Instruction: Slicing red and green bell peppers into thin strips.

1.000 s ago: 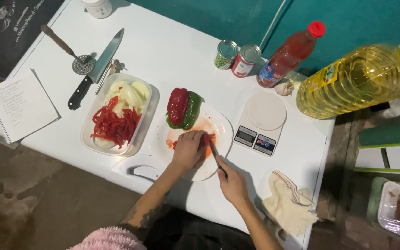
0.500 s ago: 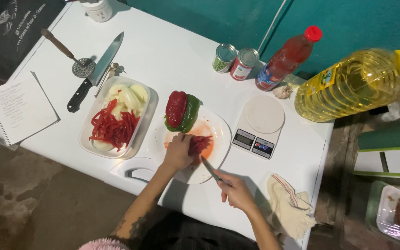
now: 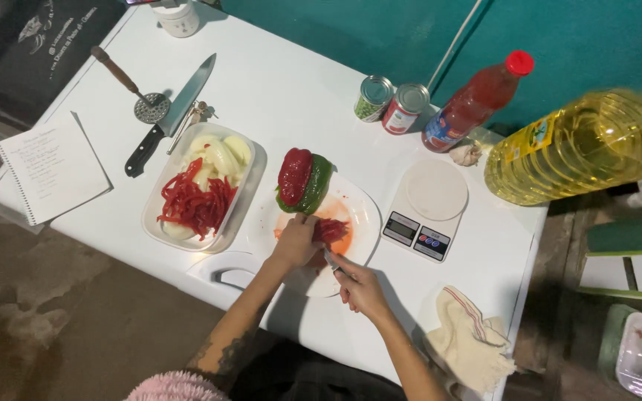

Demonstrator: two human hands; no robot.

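Observation:
My left hand [image 3: 296, 242] presses down on a pile of cut red pepper [image 3: 331, 230] on a white plate [image 3: 362, 215]. My right hand [image 3: 360, 287] grips a small knife [image 3: 331, 260] whose blade points at that pile from the near side. A red and green bell pepper [image 3: 303, 179] lies at the plate's far edge, just beyond my left fingers. Left of the plate, a white tray [image 3: 249, 194] holds red pepper strips [image 3: 195, 204] and pale onion slices [image 3: 217, 154].
A digital kitchen scale [image 3: 425, 210] sits right of the plate, a striped cloth [image 3: 471, 339] near the table's front edge. Behind stand two cans [image 3: 391, 103], a red bottle [image 3: 475, 105] and a big oil bottle [image 3: 585, 146]. A chef's knife [image 3: 170, 116], skimmer [image 3: 137, 92] and notebook [image 3: 52, 165] lie left.
My right hand with the small knife drew back from the pepper pile toward me. My left hand slid lower on the plate, staying on the cut pieces.

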